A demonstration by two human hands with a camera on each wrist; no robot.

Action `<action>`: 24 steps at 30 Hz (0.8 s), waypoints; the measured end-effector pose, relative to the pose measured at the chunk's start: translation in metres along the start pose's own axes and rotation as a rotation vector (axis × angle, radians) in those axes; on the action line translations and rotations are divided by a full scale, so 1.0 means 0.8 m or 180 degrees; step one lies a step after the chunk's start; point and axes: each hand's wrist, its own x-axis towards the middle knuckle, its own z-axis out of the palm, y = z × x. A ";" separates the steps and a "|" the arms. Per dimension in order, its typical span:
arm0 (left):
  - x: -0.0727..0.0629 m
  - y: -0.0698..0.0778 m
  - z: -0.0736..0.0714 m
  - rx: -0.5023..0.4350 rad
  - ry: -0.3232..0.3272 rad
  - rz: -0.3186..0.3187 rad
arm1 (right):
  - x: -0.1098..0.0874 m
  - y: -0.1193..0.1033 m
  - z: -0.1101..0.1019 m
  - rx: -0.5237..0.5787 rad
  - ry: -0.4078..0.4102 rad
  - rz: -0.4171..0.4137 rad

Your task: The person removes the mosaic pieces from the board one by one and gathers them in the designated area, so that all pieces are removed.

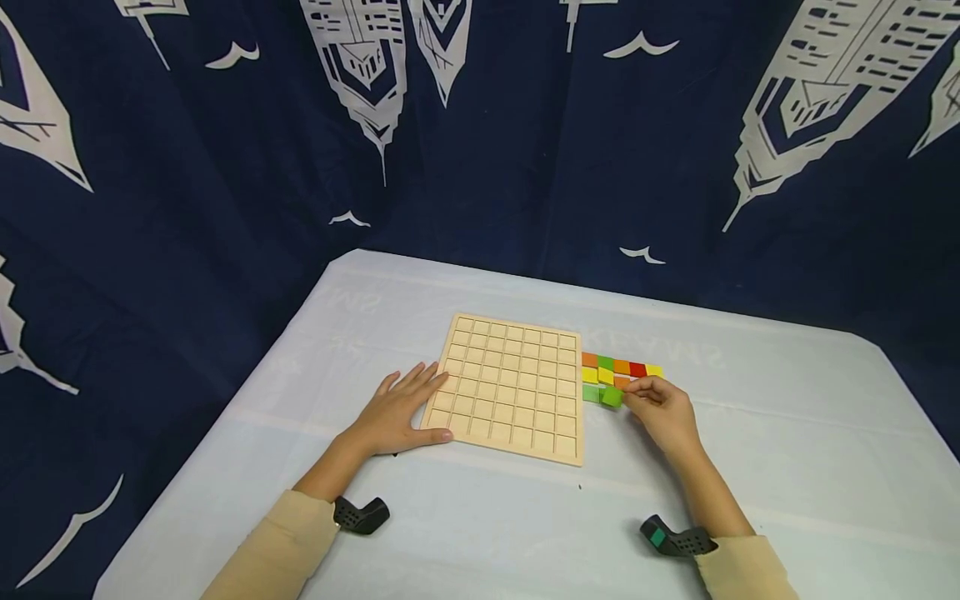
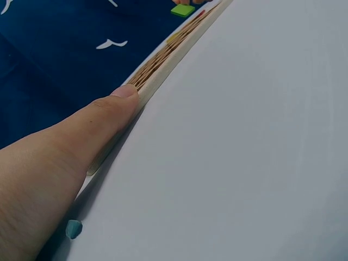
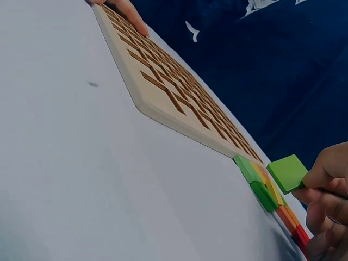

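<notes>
A pale wooden board [image 1: 510,387] with a grid of square recesses lies on the table. My left hand [image 1: 397,412] rests spread at its left side, with fingertips on the board's edge and the thumb [image 2: 117,106] along the near corner. Beside the board's right edge, my right hand [image 1: 663,412] pinches a green square tile [image 3: 288,173] between thumb and fingertips. The tile is raised and tilted over rows of coloured tiles. A light green tile [image 3: 247,169] and a darker green tile [image 3: 263,196] lie just below it.
The rows against the board's right side hold orange, yellow, green and red tiles, with a red tile [image 1: 637,369] in the far row. A white cloth covers the table [image 1: 487,533]. Behind its far edge hangs a dark blue patterned curtain [image 1: 495,167].
</notes>
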 end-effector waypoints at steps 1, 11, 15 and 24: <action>0.000 0.000 0.000 0.0006 -0.0002 -0.0008 | 0.000 0.001 -0.002 0.0005 -0.0001 0.0006; 0.000 0.000 0.000 -0.0023 0.0030 0.0025 | 0.001 0.014 -0.019 -0.0007 0.0070 0.0013; 0.001 0.000 0.000 -0.0022 0.0015 0.0011 | 0.002 0.022 -0.020 -0.0050 0.0125 -0.0052; 0.000 0.001 0.000 -0.0028 -0.0001 -0.0016 | 0.003 0.032 -0.015 -0.0317 0.0262 -0.0162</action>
